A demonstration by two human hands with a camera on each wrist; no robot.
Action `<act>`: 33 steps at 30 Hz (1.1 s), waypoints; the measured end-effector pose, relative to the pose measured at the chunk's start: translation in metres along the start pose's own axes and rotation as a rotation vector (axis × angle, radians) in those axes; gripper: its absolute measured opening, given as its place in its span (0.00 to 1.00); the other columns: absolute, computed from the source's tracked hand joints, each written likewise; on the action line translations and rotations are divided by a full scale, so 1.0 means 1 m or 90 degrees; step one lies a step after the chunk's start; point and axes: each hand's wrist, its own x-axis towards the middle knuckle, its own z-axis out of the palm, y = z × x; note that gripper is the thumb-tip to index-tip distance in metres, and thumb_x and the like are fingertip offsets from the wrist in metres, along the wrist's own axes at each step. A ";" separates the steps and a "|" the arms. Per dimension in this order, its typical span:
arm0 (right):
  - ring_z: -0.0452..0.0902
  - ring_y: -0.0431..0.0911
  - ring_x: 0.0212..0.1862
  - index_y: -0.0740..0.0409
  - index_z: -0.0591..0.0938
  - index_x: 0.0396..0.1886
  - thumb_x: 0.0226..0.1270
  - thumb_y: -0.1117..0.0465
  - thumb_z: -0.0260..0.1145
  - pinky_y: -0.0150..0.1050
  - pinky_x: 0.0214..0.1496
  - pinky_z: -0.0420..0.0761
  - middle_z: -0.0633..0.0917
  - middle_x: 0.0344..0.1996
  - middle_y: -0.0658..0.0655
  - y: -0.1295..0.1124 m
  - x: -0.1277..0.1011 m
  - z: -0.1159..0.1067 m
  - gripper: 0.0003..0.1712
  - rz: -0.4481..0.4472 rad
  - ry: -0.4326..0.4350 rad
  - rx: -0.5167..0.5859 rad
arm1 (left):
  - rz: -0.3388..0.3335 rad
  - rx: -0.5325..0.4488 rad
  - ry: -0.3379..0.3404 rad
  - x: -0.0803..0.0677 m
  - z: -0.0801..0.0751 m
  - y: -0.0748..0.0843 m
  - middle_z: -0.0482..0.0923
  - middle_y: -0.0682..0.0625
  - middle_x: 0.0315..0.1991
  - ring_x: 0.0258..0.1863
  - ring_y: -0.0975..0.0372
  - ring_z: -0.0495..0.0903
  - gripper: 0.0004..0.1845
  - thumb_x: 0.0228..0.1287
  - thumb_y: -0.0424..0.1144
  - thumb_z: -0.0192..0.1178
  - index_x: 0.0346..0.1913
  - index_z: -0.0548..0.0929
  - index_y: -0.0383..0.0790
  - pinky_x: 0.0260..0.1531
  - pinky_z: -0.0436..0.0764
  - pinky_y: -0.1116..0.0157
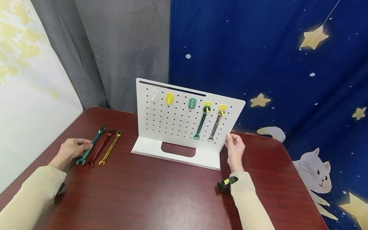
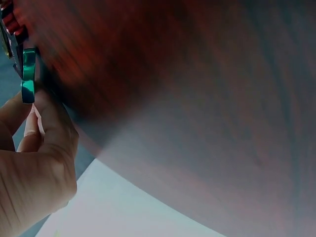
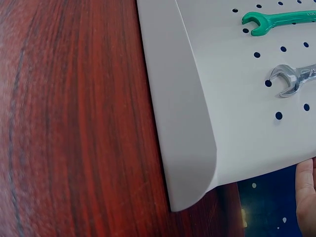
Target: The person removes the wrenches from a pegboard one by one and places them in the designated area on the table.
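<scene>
At the table's left, my left hand (image 1: 73, 148) pinches a teal combination wrench (image 1: 95, 140) by its shaft, between thumb and fingers. Beside it on the table lie a red wrench (image 1: 101, 147) and a yellow wrench (image 1: 110, 148). My right hand (image 1: 235, 147) grips the right edge of a white pegboard stand (image 1: 178, 127), thumb at the front. A green wrench (image 1: 201, 124) and a silver wrench (image 1: 215, 127) hang by their ring ends from yellow hooks there. Their open ends point down; in the right wrist view, the silver one's jaw shows near the board edge.
Further left on the board are a white hook (image 1: 154, 95), a yellow hook (image 1: 169, 99) and a green hook (image 1: 192, 103), all bare. The stand's base has a cut-out and rests on the dark red table (image 1: 161, 191). Curtains (image 1: 212, 41) hang behind.
</scene>
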 end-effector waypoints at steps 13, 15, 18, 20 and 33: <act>0.78 0.34 0.30 0.67 0.78 0.38 0.64 0.59 0.65 0.29 0.40 0.82 0.81 0.23 0.43 0.000 -0.001 0.000 0.13 -0.002 0.002 -0.002 | 0.023 0.090 0.068 -0.002 0.002 0.008 0.78 0.57 0.21 0.25 0.62 0.71 0.16 0.60 0.41 0.61 0.41 0.83 0.29 0.20 0.72 0.68; 0.79 0.34 0.30 0.67 0.78 0.38 0.64 0.59 0.65 0.28 0.39 0.82 0.81 0.23 0.43 0.000 -0.001 0.000 0.13 -0.004 0.002 0.005 | 0.022 0.092 0.073 -0.004 0.002 0.009 0.78 0.56 0.21 0.27 0.59 0.70 0.16 0.60 0.41 0.61 0.41 0.83 0.29 0.21 0.71 0.68; 0.79 0.33 0.30 0.67 0.78 0.38 0.64 0.60 0.64 0.26 0.38 0.81 0.81 0.23 0.43 -0.001 -0.001 0.000 0.13 -0.006 0.000 0.007 | 0.020 0.092 0.080 -0.006 0.003 0.011 0.79 0.54 0.22 0.30 0.56 0.70 0.15 0.59 0.41 0.61 0.41 0.83 0.29 0.21 0.71 0.67; 0.79 0.33 0.30 0.66 0.78 0.37 0.64 0.60 0.64 0.27 0.38 0.82 0.81 0.23 0.43 0.000 -0.002 0.000 0.12 -0.006 0.002 0.007 | 0.018 0.090 0.084 -0.006 0.003 0.011 0.79 0.50 0.24 0.31 0.54 0.69 0.15 0.59 0.40 0.62 0.41 0.83 0.29 0.21 0.70 0.67; 0.77 0.35 0.31 0.68 0.78 0.39 0.64 0.58 0.65 0.32 0.41 0.82 0.81 0.24 0.44 0.001 0.000 -0.001 0.15 -0.003 0.001 -0.004 | 0.023 0.116 0.101 -0.008 0.002 0.014 0.81 0.36 0.34 0.35 0.46 0.71 0.14 0.57 0.40 0.63 0.38 0.84 0.30 0.23 0.68 0.66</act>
